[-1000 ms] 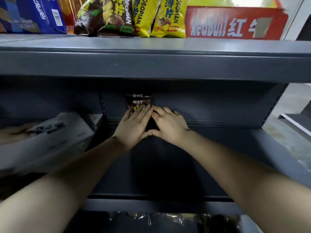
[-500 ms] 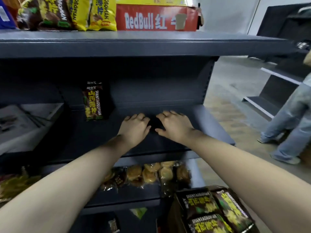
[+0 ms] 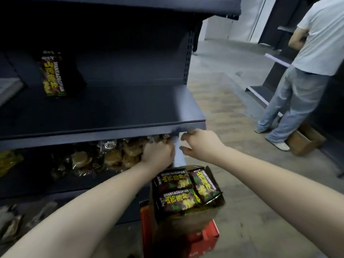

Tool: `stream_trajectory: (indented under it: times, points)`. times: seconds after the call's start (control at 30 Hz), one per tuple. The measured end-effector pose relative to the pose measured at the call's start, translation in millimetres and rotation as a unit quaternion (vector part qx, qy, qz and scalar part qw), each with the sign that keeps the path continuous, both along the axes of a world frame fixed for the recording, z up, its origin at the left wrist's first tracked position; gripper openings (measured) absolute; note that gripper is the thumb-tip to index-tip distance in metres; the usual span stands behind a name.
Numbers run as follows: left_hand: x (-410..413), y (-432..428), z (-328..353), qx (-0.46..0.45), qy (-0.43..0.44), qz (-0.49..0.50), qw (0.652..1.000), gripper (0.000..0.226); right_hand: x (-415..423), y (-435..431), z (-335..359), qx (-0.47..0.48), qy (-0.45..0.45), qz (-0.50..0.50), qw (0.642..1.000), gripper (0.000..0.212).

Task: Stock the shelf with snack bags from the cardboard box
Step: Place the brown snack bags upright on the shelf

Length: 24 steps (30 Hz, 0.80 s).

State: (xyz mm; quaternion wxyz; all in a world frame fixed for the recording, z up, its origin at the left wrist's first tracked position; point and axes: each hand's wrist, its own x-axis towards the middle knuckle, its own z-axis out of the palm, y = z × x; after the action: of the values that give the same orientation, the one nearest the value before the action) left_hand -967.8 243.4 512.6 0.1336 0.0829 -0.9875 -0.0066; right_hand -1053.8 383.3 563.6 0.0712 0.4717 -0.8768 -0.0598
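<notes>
The dark metal shelf (image 3: pixel 111 112) is smooth, flat and almost bare; one glossy snack bag (image 3: pixel 54 75) stands upright against its back panel near the left end. Below its front right corner sits the open cardboard box (image 3: pixel 178 226), dull brown, packed with flat, crinkly dark bags (image 3: pixel 186 189) lying side by side. Both hands hover just above the box, under the shelf's front edge. The left hand (image 3: pixel 158 153) is loosely curled and the right hand (image 3: pixel 201 144) half open; neither holds anything. The bags lie directly beneath, about equally near both hands.
</notes>
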Motion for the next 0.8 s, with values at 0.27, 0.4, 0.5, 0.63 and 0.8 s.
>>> stream_trajectory:
  times: [0.27,0.4,0.5,0.63,0.8]
  points:
    - [19,26,-76,0.059,-0.167,0.022,0.984,0.026,1,40,-84,0.053,-0.082,0.003,0.995,0.037]
    - [22,26,-96,0.133,-0.214,0.022,0.967,0.017,-4,50,-118,0.058,-0.104,-0.004,0.993,0.041]
    - [18,24,-106,0.146,-0.258,0.030,0.955,0.023,-9,55,-139,0.071,-0.118,-0.023,0.990,0.048]
    - [5,22,-119,0.119,-0.249,0.013,0.961,0.033,-18,61,-157,0.091,-0.157,-0.066,0.981,0.051]
    - [-13,25,-138,0.089,-0.235,-0.015,0.968,0.052,-27,68,-181,0.082,-0.219,-0.185,0.954,0.043]
